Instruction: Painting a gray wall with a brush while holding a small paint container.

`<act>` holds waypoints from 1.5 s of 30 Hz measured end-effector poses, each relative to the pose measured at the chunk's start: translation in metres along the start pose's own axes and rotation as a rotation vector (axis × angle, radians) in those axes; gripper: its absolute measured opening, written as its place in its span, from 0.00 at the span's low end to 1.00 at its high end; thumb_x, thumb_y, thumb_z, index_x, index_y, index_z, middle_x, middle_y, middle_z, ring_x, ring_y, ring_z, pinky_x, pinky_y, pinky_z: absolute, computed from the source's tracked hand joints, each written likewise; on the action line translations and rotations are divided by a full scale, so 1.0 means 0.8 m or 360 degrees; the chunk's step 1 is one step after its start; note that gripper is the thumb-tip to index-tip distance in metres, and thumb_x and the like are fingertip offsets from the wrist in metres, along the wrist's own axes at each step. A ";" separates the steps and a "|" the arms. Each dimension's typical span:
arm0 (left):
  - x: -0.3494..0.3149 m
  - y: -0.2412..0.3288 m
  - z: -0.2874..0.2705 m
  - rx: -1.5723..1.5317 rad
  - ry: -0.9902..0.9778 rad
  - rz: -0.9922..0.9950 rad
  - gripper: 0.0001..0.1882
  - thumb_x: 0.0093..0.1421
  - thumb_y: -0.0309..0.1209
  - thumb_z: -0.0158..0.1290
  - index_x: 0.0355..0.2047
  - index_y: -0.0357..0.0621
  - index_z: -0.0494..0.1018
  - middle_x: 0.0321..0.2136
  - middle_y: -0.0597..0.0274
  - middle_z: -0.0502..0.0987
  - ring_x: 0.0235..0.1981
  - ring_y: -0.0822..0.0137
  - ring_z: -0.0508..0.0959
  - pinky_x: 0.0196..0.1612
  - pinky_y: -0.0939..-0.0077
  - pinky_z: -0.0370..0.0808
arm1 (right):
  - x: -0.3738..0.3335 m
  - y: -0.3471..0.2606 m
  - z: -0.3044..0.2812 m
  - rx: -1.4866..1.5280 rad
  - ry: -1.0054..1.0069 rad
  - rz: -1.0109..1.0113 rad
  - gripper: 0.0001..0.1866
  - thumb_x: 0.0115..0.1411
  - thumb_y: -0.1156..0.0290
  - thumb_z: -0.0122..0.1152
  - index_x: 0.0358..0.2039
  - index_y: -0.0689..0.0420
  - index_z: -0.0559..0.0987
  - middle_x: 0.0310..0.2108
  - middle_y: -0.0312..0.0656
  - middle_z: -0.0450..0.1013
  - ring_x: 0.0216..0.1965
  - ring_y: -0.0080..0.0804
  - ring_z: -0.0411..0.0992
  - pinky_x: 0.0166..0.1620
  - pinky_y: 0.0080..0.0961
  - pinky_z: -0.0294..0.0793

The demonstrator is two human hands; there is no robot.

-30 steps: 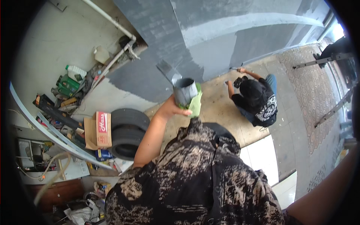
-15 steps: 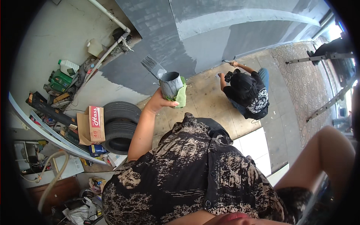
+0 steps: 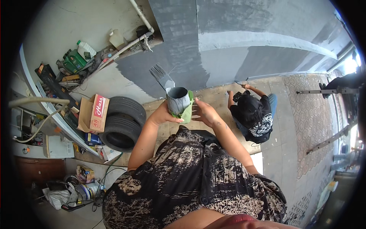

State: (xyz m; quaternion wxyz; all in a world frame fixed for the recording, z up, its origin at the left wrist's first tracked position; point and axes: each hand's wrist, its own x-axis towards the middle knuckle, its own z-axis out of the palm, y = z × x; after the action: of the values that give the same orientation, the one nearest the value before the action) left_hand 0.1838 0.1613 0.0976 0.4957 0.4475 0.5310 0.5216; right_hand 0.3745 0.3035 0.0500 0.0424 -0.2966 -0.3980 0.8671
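Note:
In front of my chest, my left hand (image 3: pixel 164 113) is wrapped round a grey-stained cup (image 3: pixel 179 100), its open rim facing up. A green sheet-like piece (image 3: pixel 186 112) clings to the cup's lower right side. Beyond the rim, a paintbrush (image 3: pixel 161 75) points up and left with grey-coated bristles; its handle is hidden behind the cup and my hand. My right hand (image 3: pixel 206 113) is at the cup's right side, fingers apart and curved toward the green piece. Whether its fingertips touch it, I cannot tell.
Ahead is a wall (image 3: pixel 225 59) partly painted grey. To the right a person (image 3: pixel 251 114) in black crouches at its foot, holding a tool. Ladder rails (image 3: pixel 328 141) stand farther right. On the left are stacked tires (image 3: pixel 122 131), a cardboard box (image 3: pixel 93 113), bottles (image 3: pixel 74 61) and a pipe (image 3: pixel 141 14).
My right arm has come in from the far right, and its hand is now beside the cup. The view has shifted; my left hand still holds the cup.

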 end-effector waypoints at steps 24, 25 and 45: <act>0.052 -0.020 -0.254 0.0542 0.0101 -0.0180 0.51 0.35 0.32 0.79 0.61 0.39 0.68 0.55 0.55 0.77 0.56 0.61 0.76 0.61 0.64 0.72 | 0.249 -0.031 0.030 -0.0774 0.0453 -0.0277 0.16 0.75 0.63 0.47 0.51 0.63 0.75 0.33 0.39 0.76 0.28 0.23 0.71 0.35 0.22 0.74; 0.060 -0.029 -0.296 0.0495 0.0139 -0.0136 0.54 0.34 0.32 0.80 0.62 0.39 0.66 0.56 0.55 0.76 0.57 0.61 0.75 0.61 0.64 0.71 | 0.274 -0.043 0.041 -0.0730 0.0590 -0.0171 0.15 0.75 0.64 0.46 0.51 0.61 0.74 0.31 0.36 0.75 0.26 0.20 0.69 0.33 0.19 0.72; 0.162 0.076 -0.671 0.0659 0.0474 0.0254 0.55 0.33 0.30 0.80 0.63 0.43 0.65 0.56 0.58 0.76 0.58 0.62 0.75 0.61 0.63 0.73 | 0.480 -0.581 0.306 -0.1996 0.1717 -0.2082 0.17 0.66 0.54 0.63 0.28 0.54 0.79 0.16 0.45 0.73 0.20 0.51 0.73 0.24 0.39 0.69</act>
State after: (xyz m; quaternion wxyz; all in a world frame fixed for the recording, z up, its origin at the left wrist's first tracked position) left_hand -0.3657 0.2338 0.1314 0.2672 0.4981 0.6566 0.4994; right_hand -0.1500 0.5755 0.3218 0.5122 -0.3395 -0.7860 0.0672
